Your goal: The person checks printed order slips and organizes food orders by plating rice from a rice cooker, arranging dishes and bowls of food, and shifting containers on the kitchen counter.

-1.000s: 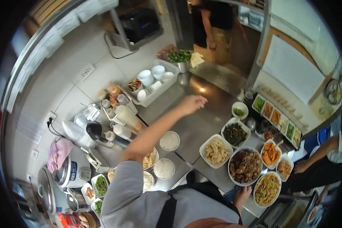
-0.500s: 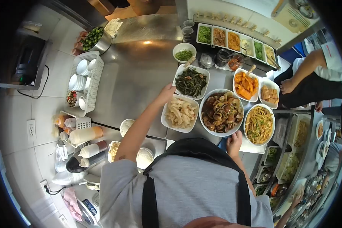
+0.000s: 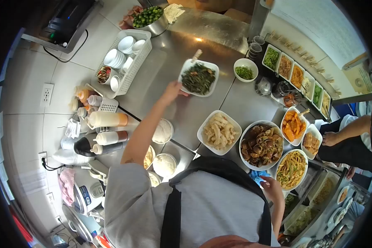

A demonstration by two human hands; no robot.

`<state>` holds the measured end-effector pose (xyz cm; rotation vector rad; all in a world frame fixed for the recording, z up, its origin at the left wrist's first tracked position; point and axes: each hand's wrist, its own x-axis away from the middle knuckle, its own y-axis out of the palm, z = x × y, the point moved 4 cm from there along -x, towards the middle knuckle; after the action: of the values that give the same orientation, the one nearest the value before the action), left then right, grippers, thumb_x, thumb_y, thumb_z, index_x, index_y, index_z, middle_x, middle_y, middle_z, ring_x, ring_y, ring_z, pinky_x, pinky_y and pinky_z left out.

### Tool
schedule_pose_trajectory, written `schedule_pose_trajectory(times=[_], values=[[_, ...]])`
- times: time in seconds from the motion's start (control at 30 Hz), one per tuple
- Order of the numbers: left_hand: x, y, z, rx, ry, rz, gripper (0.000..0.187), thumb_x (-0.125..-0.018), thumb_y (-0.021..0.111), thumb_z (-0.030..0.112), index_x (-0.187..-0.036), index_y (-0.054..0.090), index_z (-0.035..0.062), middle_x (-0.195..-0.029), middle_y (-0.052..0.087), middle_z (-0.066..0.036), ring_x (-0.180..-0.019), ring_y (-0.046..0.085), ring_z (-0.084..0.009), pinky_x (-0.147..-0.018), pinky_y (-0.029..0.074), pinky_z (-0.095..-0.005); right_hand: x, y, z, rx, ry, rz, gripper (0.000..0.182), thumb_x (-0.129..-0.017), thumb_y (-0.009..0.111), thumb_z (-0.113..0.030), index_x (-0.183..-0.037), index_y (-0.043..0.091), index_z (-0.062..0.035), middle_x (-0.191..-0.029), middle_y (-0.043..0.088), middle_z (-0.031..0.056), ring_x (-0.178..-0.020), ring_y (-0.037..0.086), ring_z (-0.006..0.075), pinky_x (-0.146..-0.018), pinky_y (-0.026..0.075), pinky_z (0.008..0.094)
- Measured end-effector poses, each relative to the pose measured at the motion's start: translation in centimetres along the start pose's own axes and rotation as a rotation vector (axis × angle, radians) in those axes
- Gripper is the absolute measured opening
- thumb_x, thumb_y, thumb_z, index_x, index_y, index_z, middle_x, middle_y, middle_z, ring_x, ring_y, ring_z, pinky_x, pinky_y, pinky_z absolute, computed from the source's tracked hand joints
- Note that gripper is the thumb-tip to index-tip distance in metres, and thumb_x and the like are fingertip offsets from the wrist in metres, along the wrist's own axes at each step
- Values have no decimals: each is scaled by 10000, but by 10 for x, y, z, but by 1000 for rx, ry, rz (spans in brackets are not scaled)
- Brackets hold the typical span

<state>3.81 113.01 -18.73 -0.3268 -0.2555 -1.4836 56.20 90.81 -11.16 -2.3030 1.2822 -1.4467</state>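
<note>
My left hand (image 3: 174, 90) grips the lower left edge of a square white bowl of dark green vegetables (image 3: 198, 78), which has a wooden clip on its rim. Near the counter's front edge, my right hand (image 3: 271, 187) has its fingers apart beside a blue cloth or glove (image 3: 259, 177). Between my hands stand a white bowl of pale strips (image 3: 220, 132) and a round bowl of brown shellfish (image 3: 262, 144). Just right of my right hand is a bowl of noodles (image 3: 292, 169).
A bowl of chopped greens (image 3: 244, 70) stands behind. Orange food (image 3: 294, 125) and browned blocks (image 3: 311, 143) are at the right, near another person's hand (image 3: 330, 139). A white basket (image 3: 132, 69) and sauce bottles (image 3: 107, 119) line the left. Topping trays (image 3: 296, 77) stand at the back right.
The bowl of dark greens has moved left, away from the other dishes, with my left hand on it. My right hand has opened beside the blue item. The view has turned.
</note>
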Motion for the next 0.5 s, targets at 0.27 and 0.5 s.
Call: schedule_pose_trajectory(times=[0.27, 0.5], values=[[-62, -62, -3, 17, -126, 175, 351, -948, 437, 189, -1065, 547, -123, -897, 668, -214, -772, 681, -245, -687, 568, -335, -34, 13, -115, -119, -253, -212, 250, -912, 515, -129, -1111, 644, -51, -990, 677, 159, -896, 655, 247, -786, 484, 324], [-163, -113, -30, -476, 208, 337, 480, -779, 681, 139, -1178, 508, -63, -813, 676, -153, -606, 650, -231, -560, 540, -333, -115, 82, -128, -221, -549, -440, 305, -913, 523, -102, -1203, 558, -17, -1210, 593, 142, -1100, 577, 237, -932, 433, 327]])
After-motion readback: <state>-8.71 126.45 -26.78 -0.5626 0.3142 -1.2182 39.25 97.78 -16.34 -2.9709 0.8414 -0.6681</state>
